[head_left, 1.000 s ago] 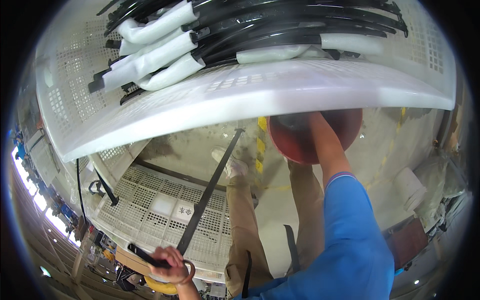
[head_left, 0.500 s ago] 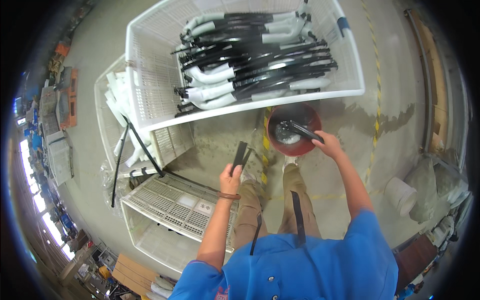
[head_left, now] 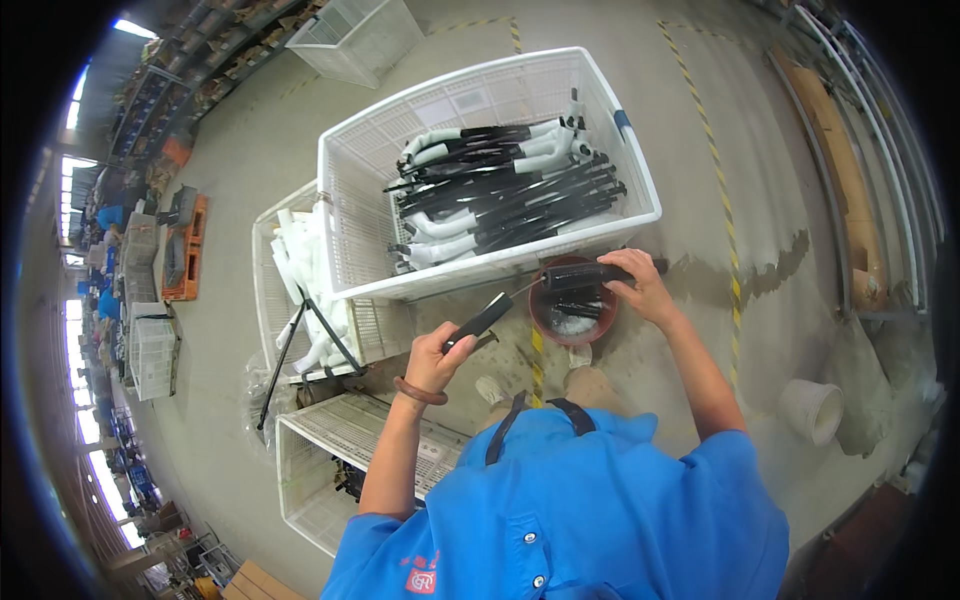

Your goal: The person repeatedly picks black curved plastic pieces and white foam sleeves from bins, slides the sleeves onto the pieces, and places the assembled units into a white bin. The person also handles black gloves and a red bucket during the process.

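Note:
My left hand [head_left: 432, 358] is closed round a dark, flat-sided handle-like piece [head_left: 482, 318]. From its far end a thin rod [head_left: 526, 288] runs toward a thick black tube [head_left: 572, 277], which my right hand [head_left: 642, 286] grips from above. Whether the rod enters the tube or only touches its end, I cannot tell. Below that tube stands a red bucket [head_left: 608, 330] with foamy liquid [head_left: 572, 326] and several wet black pieces [head_left: 577, 308] inside. A second thin dark part sticks out beside my left fingers.
A large white crate [head_left: 490, 270] ahead holds many black tubes with white sleeves [head_left: 445, 247]. To its left, another crate [head_left: 268, 300] holds white tubes, with two black rods [head_left: 292, 345] leaning there. A slatted crate [head_left: 300, 500] lies near left. A white bucket [head_left: 812, 412] is at right.
My right hand has lifted the black tube level above the bucket, and the left-held piece has come up and right until its rod meets the tube. My view has tilted, showing more floor.

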A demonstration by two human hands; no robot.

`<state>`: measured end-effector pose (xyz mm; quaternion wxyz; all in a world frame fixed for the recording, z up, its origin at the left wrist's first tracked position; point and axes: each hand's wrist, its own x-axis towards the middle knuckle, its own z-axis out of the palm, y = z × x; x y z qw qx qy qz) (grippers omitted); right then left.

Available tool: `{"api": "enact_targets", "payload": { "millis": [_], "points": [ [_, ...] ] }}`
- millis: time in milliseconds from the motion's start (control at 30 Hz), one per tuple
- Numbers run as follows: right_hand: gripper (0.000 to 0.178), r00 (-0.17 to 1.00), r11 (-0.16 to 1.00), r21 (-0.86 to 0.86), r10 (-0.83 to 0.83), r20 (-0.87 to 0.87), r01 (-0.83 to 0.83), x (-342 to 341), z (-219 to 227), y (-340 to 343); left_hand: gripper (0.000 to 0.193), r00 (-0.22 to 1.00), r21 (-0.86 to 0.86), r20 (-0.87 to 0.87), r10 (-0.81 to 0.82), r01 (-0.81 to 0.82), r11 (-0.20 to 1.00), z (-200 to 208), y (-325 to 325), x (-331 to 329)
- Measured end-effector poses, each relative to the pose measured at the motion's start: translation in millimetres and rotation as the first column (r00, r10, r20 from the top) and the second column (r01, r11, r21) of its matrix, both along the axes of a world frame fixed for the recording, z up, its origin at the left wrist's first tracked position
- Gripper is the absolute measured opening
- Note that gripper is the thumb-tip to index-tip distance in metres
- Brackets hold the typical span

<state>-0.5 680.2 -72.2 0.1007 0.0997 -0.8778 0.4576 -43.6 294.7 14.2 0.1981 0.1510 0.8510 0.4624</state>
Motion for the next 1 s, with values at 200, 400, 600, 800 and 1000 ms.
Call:
{"api": "enact_targets", "payload": {
  "millis": [200,400,600,800,1000],
  "points": [
    [0.044,0.981,0.989,0.049,0.146,-0.127,-0.141,2.4,36.2,-10.6,0.028,0.99,-0.032,-0.072,-0.123,0.121,0.992,20.8,14.5,15.7],
    [0.048,0.929,0.958,0.211,0.247,-0.274,-0.193,-6.4,74.4,-13.2,0.032,0.989,-0.087,-0.096,-0.114,0.106,0.991,34.4,7.1,22.1],
    [0.045,0.874,0.908,0.361,0.342,-0.346,-0.212,-22.9,100.8,-22.4,0.031,0.994,-0.087,-0.107,-0.019,0.009,0.996,42.8,-0.1,29.2],
    [0.048,0.848,0.856,0.326,0.482,-0.22,-0.401,-32.0,104.8,-42.4,0.03,0.993,-0.069,-0.111,0.039,-0.046,0.997,41.8,-11.6,41.6],
    [0.058,0.811,0.711,0.458,0.584,0.036,-0.533,-35.6,111.0,-68.1,0.032,0.988,-0.123,-0.156,-0.017,-0.002,0.992,36.8,-8.4,45.4]
  ]
}}
